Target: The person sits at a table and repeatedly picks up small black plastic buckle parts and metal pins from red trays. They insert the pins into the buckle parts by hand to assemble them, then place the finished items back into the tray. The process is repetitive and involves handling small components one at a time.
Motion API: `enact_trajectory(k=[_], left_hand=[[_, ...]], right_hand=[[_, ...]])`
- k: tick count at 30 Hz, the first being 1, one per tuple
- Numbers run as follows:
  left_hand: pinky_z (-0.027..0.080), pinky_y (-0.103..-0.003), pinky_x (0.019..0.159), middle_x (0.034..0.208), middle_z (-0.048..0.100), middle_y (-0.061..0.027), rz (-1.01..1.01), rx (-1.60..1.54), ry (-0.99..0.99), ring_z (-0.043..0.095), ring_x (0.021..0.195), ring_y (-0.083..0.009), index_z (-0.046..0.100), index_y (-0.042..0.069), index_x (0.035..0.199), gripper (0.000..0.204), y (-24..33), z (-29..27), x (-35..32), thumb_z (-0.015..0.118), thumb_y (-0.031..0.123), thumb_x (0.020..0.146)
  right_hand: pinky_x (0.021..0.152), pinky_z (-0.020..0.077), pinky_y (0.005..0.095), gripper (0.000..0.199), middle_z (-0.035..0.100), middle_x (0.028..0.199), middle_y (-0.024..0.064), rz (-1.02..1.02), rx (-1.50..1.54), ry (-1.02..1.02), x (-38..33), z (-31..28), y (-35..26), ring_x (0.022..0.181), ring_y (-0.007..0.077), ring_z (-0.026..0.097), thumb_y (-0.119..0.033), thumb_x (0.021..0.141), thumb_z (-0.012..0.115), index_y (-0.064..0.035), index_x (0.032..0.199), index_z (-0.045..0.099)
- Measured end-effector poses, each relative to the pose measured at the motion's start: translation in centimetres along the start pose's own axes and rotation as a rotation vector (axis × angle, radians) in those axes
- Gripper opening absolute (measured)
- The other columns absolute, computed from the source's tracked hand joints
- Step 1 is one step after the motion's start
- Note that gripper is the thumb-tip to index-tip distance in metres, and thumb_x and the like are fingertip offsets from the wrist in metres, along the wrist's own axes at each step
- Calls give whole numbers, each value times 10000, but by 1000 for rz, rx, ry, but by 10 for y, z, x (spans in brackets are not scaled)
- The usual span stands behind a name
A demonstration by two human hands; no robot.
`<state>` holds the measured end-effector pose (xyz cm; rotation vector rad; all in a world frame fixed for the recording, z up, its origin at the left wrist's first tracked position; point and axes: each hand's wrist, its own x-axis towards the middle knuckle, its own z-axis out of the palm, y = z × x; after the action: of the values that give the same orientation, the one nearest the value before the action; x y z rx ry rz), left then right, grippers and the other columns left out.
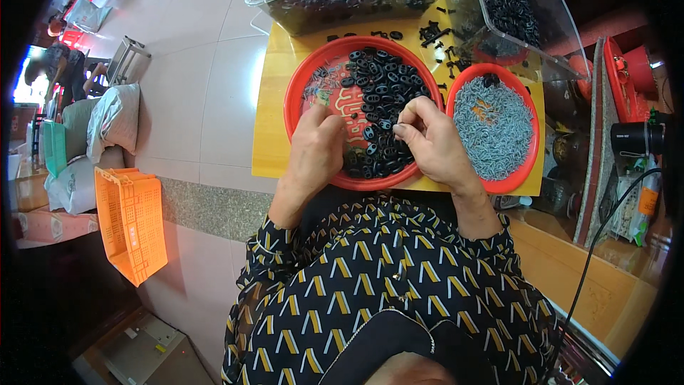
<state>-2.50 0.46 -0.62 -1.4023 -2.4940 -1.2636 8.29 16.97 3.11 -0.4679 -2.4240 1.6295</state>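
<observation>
Both hands work over a round, red plastic tray (291,103) on the yellow table (268,144). Left hand (315,141): fingers curled above the tray's barer left side; grip contents hidden, cannot tell if anything is held. Right hand (432,139): thumb and forefinger brought together over the heap; any part between them is too small to confirm. The black, oval plastic pieces with paired holes (390,78) fill the tray's right half; a thin scatter of small silvery screws (322,84) lies at its upper left. Risk 1: a tiny part could slip from either grip and vanish among similar pieces, cause being part size and crowding. Risk 2: mixing; an oval red plastic dish (534,117) of silvery metal screws (491,135) stands just beside the right wrist, and a sleeve or forearm knock could spill it. Risk 3: loose small black parts (432,33) beyond the tray could be swept off the table by a careless reach.
</observation>
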Motion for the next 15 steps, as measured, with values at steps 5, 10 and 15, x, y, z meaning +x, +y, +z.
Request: enact_trajectory(k=[5,10,15], left_hand=[[432,-361,612,749,522,-141,-14,-5,-122,535,713,-307,574,-11,759,104,1,15,12,600,-20,659],[423,-395,611,708,507,-144,-15,37,-185,525,686,-316,550,7,688,121,0,27,14,621,16,590],[419,-407,615,717,510,-137,99,198,-184,524,687,-320,527,4,749,213,1,29,16,636,16,566]], right_hand=[[539,413,275,131,482,639,48,70,218,-9,-5,2,14,612,113,508,-37,782,555,1,765,431],[543,429,265,114,481,653,50,103,224,-29,-6,1,13,610,118,521,-16,784,540,2,782,428],[528,425,180,75,496,710,0,172,317,-63,-6,4,14,627,61,527,-14,804,537,-22,814,463]])
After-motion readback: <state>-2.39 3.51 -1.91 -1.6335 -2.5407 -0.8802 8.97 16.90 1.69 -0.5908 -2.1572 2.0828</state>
